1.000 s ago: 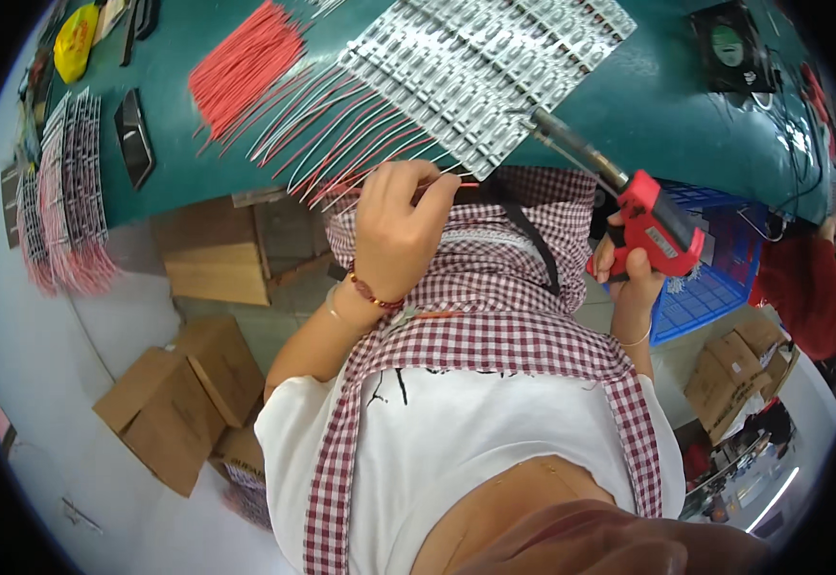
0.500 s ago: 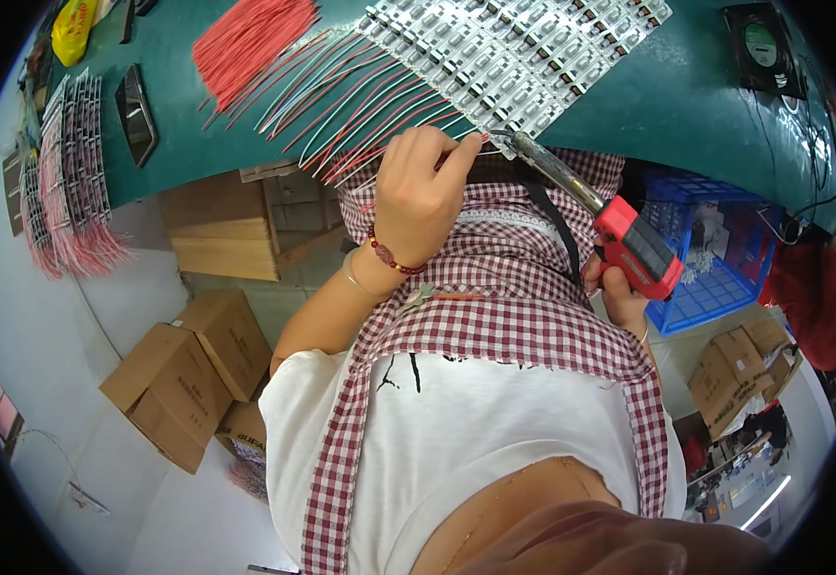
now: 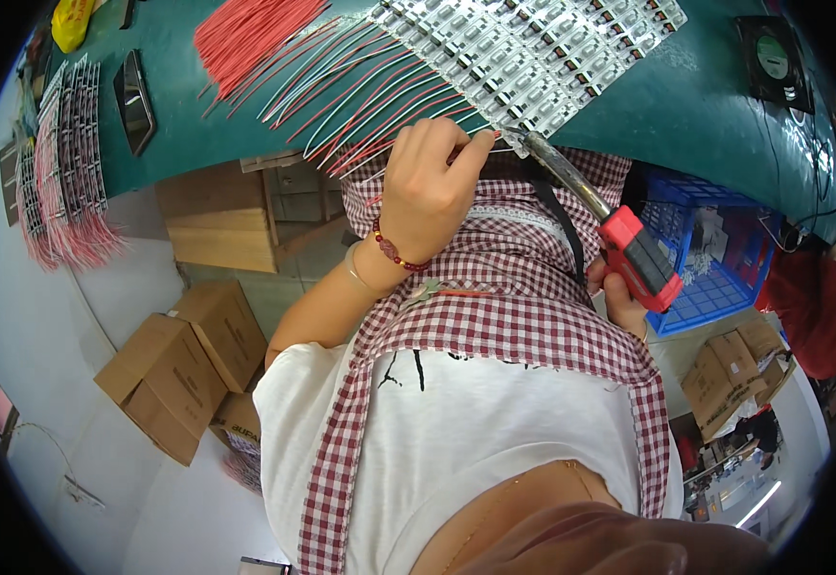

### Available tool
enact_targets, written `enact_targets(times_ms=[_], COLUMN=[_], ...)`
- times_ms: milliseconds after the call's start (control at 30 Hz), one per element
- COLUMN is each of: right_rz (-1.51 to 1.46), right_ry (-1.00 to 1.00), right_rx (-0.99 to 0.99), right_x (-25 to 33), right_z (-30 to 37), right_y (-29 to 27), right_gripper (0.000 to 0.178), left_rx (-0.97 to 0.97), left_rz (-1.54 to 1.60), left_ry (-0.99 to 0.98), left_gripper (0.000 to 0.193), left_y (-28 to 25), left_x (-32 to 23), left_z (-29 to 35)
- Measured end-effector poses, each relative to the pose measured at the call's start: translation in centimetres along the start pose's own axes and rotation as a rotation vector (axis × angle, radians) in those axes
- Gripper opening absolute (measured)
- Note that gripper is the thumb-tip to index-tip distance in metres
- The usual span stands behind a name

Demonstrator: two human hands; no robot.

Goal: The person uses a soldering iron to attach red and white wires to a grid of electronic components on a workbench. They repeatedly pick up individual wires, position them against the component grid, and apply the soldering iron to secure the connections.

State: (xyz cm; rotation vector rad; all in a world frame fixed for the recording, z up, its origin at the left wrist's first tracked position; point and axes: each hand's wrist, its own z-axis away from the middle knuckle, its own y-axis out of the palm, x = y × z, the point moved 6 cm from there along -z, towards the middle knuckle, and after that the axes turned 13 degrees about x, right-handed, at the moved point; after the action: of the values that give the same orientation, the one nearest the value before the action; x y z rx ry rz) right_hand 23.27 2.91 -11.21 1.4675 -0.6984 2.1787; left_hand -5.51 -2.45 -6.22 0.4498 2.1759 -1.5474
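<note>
My left hand (image 3: 434, 172) is closed in a pinch at the near corner of a pale panel (image 3: 533, 62) of repeated small modules. Between its fingertips is the end of a red wire (image 3: 497, 135). My right hand (image 3: 621, 302) grips the red and black handle of a soldering iron (image 3: 640, 259). Its metal barrel slants up and left, and the tip meets the panel's corner close to my left fingertips. Red and white wires (image 3: 380, 101) fan out leftward from the panel's left edge. The exact contact at the tip is too small to make out.
A bundle of red wires (image 3: 250, 43) lies on the green table (image 3: 686, 125). Left of it are a phone (image 3: 134, 103) and a stack of wired strips (image 3: 78, 158). A black device (image 3: 774, 62) sits at the right. Below are a blue crate (image 3: 710, 287) and cardboard boxes (image 3: 164, 383).
The view has shifted slightly. My left hand, the iron's tip and the panel's near corner appear a little farther right. Both grips look the same.
</note>
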Motion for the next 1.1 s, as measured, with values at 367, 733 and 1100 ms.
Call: enact_targets(times_ms=[367, 733, 1100], right_rz=[0.417, 0.037, -0.120], right_ry=[-0.128, -0.114, -0.034], right_rx=[-0.009, 0.017, 0.002], right_x=[0.3, 2.5, 2.5], right_z=[-0.4, -0.9, -2.1], right_y=[-0.2, 0.1, 1.1], right_gripper=[0.017, 0.031, 0.020], left_rx=[0.012, 0.019, -0.073], left_rz=[-0.004, -0.004, -0.066], left_ry=[-0.005, -0.016, -0.069], left_gripper=[0.023, 0.022, 0.020], left_y=[0.0, 0.1, -0.8], left_x=[-0.2, -0.1, 0.6], left_z=[-0.2, -0.2, -0.5])
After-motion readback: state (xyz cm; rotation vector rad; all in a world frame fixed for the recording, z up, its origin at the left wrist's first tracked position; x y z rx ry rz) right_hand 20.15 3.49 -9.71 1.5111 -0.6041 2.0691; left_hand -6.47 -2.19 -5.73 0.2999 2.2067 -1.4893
